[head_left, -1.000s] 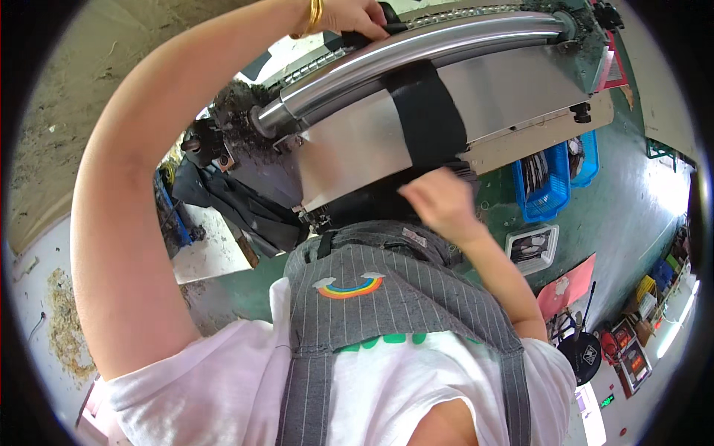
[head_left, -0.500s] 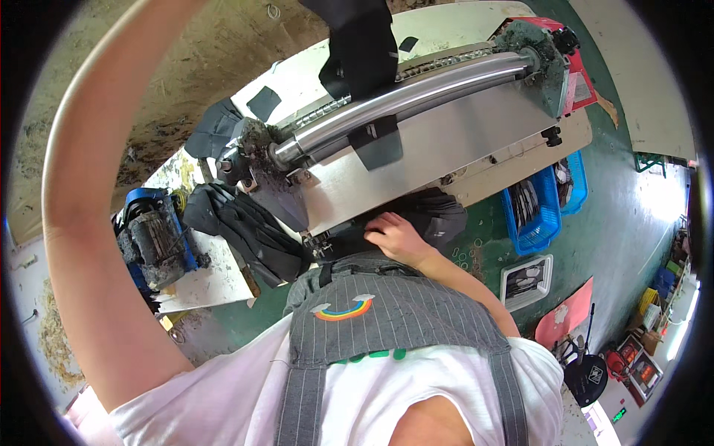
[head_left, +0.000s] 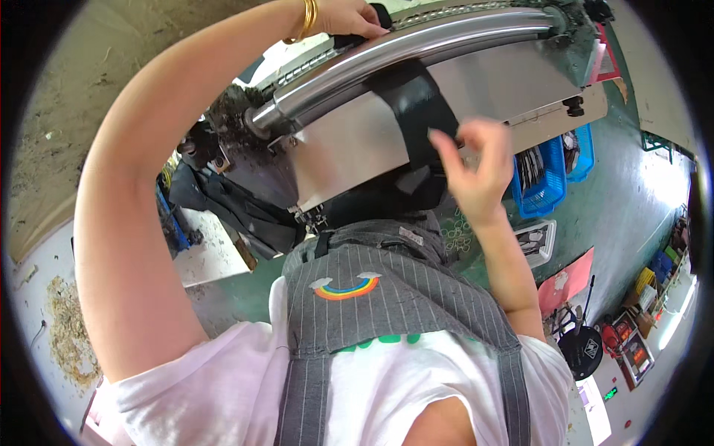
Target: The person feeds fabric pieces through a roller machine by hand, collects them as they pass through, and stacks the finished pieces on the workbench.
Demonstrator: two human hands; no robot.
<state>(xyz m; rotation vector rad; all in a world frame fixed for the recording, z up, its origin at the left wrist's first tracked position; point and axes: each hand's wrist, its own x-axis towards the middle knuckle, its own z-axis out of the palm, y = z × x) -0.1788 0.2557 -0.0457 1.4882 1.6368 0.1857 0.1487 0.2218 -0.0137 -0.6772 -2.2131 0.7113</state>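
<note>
A machine with a long shiny metal roller [head_left: 416, 46] lies across the top of the view, above a smooth metal plate [head_left: 346, 152]. My left hand [head_left: 353, 18], with gold bangles at its wrist, is behind the roller. Its bent fingers are closed on a black fabric piece [head_left: 381, 15], partly cut off by the upper edge. On the front side, a black strip [head_left: 416, 108] of fabric comes out under the roller and hangs over the plate's near edge. Beside that strip's lower end is my right hand [head_left: 482, 167], blurred, thumb and fingers apart, holding nothing visible.
Dark fabric [head_left: 238, 212] hangs left of the machine, and more black fabric [head_left: 387, 197] lies below the plate at my waist. Blue baskets [head_left: 539, 201] and a white bin [head_left: 541, 245] stand on the green floor [head_left: 587, 215] to the right.
My left hand has come down into view behind the roller. My right hand has risen from the fabric at my waist toward the strip. More strip extends out in front.
</note>
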